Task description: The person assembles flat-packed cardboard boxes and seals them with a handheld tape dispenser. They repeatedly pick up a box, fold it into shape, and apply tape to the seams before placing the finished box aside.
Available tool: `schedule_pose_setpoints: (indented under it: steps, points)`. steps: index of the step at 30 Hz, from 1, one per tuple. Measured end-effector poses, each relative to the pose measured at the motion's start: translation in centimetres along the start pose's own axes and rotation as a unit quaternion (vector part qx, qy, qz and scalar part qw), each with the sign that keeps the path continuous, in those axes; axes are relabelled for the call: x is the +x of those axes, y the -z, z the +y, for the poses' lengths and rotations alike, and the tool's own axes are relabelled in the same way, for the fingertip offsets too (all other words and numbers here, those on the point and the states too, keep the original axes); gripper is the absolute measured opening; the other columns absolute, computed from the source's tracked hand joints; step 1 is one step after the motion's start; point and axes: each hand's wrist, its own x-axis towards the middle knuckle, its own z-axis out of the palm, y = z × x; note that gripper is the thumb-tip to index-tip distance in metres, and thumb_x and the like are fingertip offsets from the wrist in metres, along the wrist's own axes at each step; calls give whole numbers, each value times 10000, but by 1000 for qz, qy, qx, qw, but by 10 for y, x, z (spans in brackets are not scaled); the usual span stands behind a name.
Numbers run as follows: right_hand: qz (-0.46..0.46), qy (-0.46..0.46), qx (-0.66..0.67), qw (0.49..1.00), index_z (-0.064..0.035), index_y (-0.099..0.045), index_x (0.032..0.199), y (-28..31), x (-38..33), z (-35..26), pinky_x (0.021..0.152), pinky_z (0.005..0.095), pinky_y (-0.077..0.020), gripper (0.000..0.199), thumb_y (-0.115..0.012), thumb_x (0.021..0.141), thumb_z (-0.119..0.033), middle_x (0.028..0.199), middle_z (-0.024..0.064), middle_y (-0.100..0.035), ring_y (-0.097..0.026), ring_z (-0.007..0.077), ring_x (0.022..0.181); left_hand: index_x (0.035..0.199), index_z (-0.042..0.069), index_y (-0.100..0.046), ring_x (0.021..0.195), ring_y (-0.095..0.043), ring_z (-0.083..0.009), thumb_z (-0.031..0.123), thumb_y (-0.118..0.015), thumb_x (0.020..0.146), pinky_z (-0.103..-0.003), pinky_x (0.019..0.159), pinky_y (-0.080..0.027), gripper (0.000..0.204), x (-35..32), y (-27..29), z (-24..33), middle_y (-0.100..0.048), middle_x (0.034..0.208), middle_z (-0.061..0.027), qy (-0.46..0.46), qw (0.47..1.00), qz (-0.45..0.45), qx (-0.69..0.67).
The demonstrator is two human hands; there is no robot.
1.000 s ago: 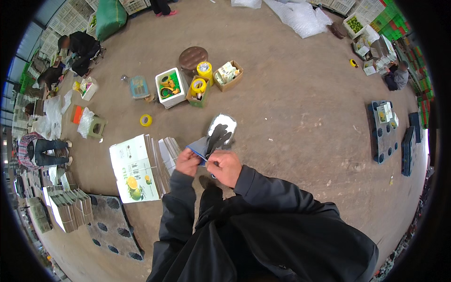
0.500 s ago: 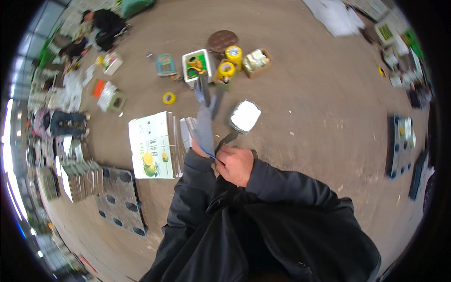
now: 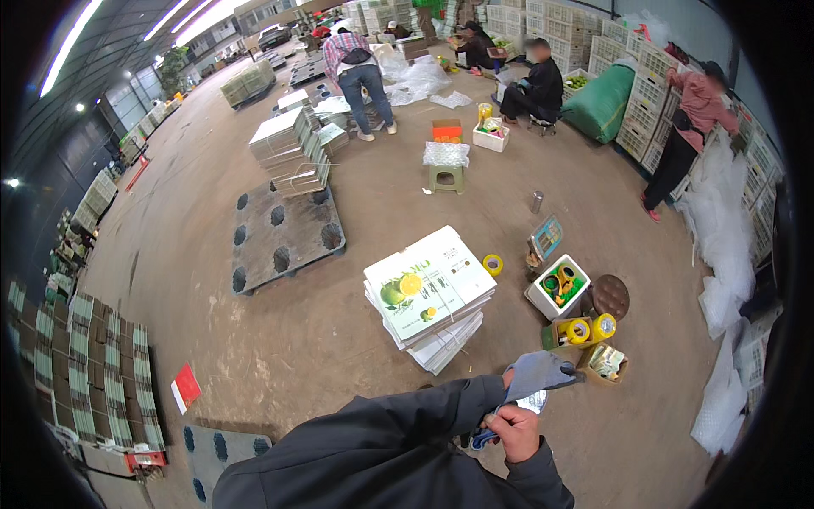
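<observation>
My left hand [image 3: 541,372] wears a grey-blue work glove and reaches out to the right, fingers extended, with bare skin showing at the wrist. Just below it, my bare right hand [image 3: 515,432] is closed in a pinch on blue-grey glove cloth [image 3: 483,439]. Whether this cloth is the worn glove's cuff or a second glove, I cannot tell. A shiny silvery-white object [image 3: 534,401] shows partly behind my hands. Close by stand a carton of packets [image 3: 605,362] and a small box with yellow tape rolls [image 3: 577,331].
A stack of flat printed cartons [image 3: 428,288] stands ahead, with a tape roll [image 3: 493,265] beside it. Beyond are a white foam box [image 3: 558,288], a brown round stool [image 3: 610,297], a dark pallet [image 3: 288,229] and a green stool [image 3: 445,178]. Several people work farther off.
My view has swung left and up, bringing more of the hall into sight. The gloved left hand now points right instead of forward; the right hand stays close to it, gripping cloth.
</observation>
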Motion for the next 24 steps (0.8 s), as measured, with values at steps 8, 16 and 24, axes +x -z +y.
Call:
schedule_pose_setpoints:
  steps: [8,16,24]
  points:
    - [-127,162,-33,978,-1,-629,759,-13,16,-1,622,312,-466,282,-655,942,-213,638,63,-591,-548,126,605,1509,-16,-432,1390,-483,-241,188,-548,1040,-347,1168,-368,525,3,-11,18,-506,1512,-142,131,885,-65,-442]
    - [-125,203,-35,971,14,-473,731,5,-19,15,626,337,-406,369,-633,976,-211,662,87,-500,-489,137,635,1403,-27,-543,1243,-598,-209,180,-667,986,-304,1066,-462,482,43,-43,74,-625,1342,-133,213,657,-118,-713]
    - [114,175,14,978,-48,-658,908,56,-86,21,672,296,-486,292,-717,970,-327,791,24,-653,-590,109,713,943,-8,-723,730,-606,-88,207,-638,976,-283,647,-487,234,59,-9,79,-692,795,-6,272,885,-82,-368]
